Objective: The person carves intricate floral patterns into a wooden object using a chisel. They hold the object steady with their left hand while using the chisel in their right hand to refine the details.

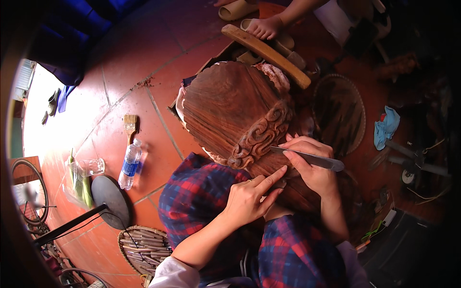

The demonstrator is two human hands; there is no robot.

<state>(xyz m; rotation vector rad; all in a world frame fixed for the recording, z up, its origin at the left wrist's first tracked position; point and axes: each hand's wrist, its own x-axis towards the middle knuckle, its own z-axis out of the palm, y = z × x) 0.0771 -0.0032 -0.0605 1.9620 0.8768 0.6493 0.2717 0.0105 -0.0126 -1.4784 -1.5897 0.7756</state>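
Note:
A carved brown wooden panel with a scalloped edge and a band of raised scrollwork rests in front of my knees. My right hand is closed around a long, flat, grey knife-like tool with a rounded end. Its narrow tip lies at the lower border of the scrollwork. On the plain wood just below, my left hand presses with its index finger stretched out and its thumb apart, holding nothing. The left hand's other fingers are partly hidden.
Left on the tiled floor are a brush, a water bottle, a glass and a black round lamp base. A basket holds several wooden-handled tools. A wooden bar and another person's foot are beyond the panel.

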